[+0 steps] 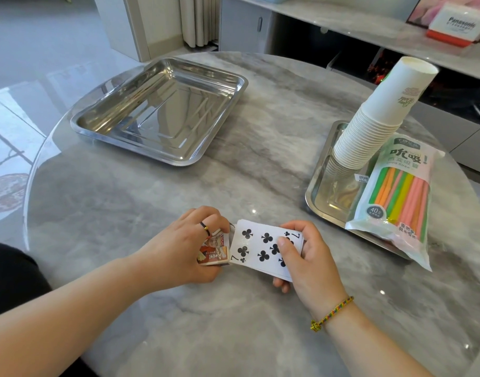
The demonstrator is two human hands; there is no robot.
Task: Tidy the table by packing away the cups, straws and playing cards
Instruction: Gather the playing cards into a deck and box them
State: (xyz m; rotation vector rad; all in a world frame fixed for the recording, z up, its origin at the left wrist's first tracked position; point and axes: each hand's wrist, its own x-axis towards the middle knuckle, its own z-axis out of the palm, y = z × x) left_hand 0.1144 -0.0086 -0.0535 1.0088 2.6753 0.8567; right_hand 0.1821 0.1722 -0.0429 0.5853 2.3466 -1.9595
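Note:
My right hand (309, 257) grips a deck of playing cards (256, 247), seven of clubs face up, just above the table's near middle. My left hand (187, 248) holds the red-printed card box (214, 251), whose open end meets the deck's left edge. A tall leaning stack of white paper cups (374, 118) stands in the small steel tray (319, 197) at the right. A sealed bag of coloured straws (399, 197) lies across that tray, its near end hanging over the tray's rim.
A large steel tray (103, 123) with nothing in it sits at the far left of the round marble table (151, 213). Behind the table runs a shelf unit with a white and red box (456, 25). Glossy floor lies to the left.

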